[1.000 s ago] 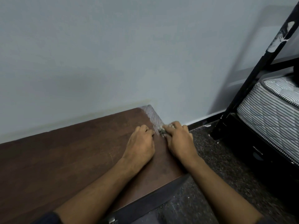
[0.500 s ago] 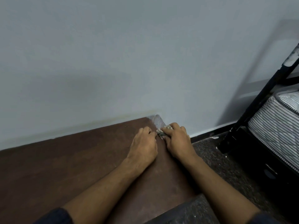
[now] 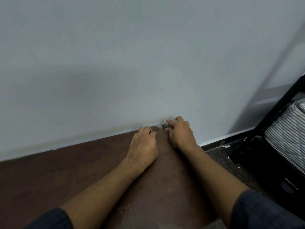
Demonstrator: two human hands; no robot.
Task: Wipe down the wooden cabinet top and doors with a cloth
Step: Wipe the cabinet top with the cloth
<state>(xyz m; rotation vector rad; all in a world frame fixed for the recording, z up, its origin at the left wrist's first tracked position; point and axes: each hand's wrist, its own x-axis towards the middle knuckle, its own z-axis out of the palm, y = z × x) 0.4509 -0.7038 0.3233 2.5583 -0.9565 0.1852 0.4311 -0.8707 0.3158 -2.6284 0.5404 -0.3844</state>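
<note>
The dark brown wooden cabinet top (image 3: 66,176) runs along the pale wall. At its far right corner my right hand (image 3: 180,134) is closed on a small crumpled grey cloth (image 3: 165,125), pressed where the top meets the wall. Most of the cloth is hidden under the fingers. My left hand (image 3: 142,147) rests just left of it, knuckles up, fingers curled with the tips on the wood; nothing shows in it. A few pale dust specks lie on the wood near my forearms. The cabinet doors are out of sight.
The pale blue-grey wall (image 3: 132,63) rises right behind the cabinet. To the right, a black metal bed frame (image 3: 270,116) holds a striped mattress (image 3: 287,139) over a dark speckled floor (image 3: 231,162). A black skirting strip lines the wall base.
Both hands slid away from me along the right edge to the far corner at the wall. The greyish dusty patch at that corner is now covered by the right hand and cloth.
</note>
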